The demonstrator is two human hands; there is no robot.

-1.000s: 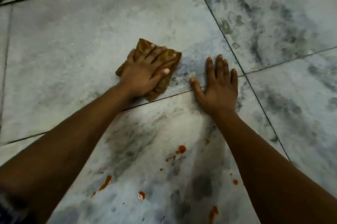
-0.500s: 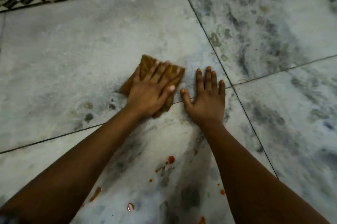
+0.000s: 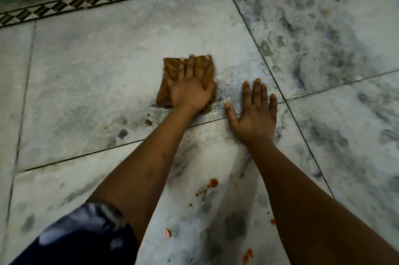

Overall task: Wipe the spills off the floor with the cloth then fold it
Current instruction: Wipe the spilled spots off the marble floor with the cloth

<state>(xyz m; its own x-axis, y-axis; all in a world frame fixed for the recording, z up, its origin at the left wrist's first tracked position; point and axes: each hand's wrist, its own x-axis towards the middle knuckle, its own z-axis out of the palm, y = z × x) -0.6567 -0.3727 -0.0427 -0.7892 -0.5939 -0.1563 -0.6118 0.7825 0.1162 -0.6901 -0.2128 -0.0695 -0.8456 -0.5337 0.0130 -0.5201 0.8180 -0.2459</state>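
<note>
Wiping, red spills (image 3: 213, 182) left
Our left hand (image 3: 191, 90) presses the cloth (image 3: 170, 66) flat-fingered, right hand (image 3: 254, 113) splayed on the floor (image 3: 97, 70); we should drag firmly toward us

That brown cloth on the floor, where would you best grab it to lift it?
Probably at the bare far-left corner of the cloth, pinched from above. The left hand lies flat over most of it, and that corner sticks out beyond the fingers.

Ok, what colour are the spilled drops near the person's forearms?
Orange-red drops on the grey-white marble floor, seen best in the head view.
</note>
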